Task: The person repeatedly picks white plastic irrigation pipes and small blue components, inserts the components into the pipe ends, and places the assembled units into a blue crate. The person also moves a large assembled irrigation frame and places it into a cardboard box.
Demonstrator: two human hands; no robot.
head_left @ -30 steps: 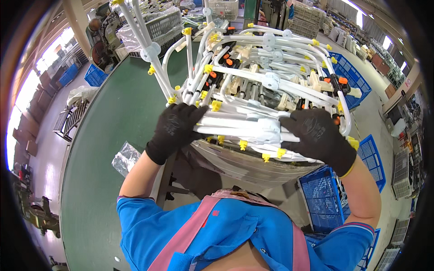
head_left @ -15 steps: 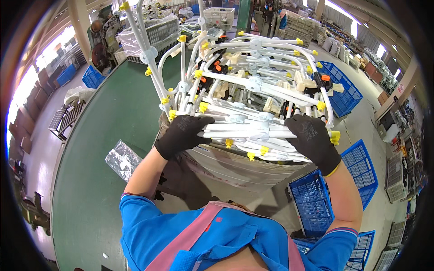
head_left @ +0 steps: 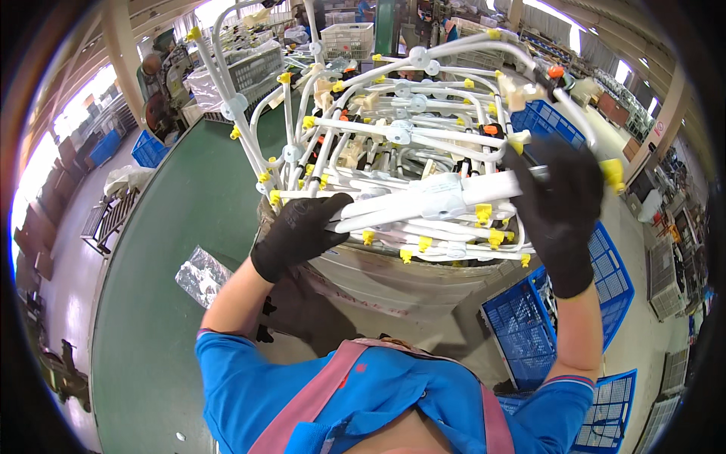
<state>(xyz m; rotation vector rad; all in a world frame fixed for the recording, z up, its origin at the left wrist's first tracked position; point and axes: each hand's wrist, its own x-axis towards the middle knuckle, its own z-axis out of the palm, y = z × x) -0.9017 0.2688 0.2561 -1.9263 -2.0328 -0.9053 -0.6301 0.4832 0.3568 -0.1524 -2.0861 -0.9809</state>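
In black gloves, my left hand [head_left: 301, 233] and my right hand [head_left: 561, 216] are both closed around a white tubular frame [head_left: 442, 195], one at each end. This frame has a pale disc joint at its middle and a yellow cap [head_left: 612, 175] just past my right hand. It lies tilted, its right end higher and closer to me. Beneath and behind it is a tangled stack of similar white tube frames [head_left: 398, 132] with yellow caps and black and orange fittings. A large pale container [head_left: 393, 286] holds the stack. My right hand is slightly blurred.
To the left runs a green worktable [head_left: 159, 265], with a clear plastic bag [head_left: 203, 276] on it. Blue crates [head_left: 518, 333] stand on the floor at my right, and another blue crate [head_left: 546, 119] is behind the stack. A grey crate [head_left: 255, 74] sits at the far left.
My right hand has risen toward me, lifting the right end of the white tubular frame off the stack. My left hand has barely moved and keeps its grip.
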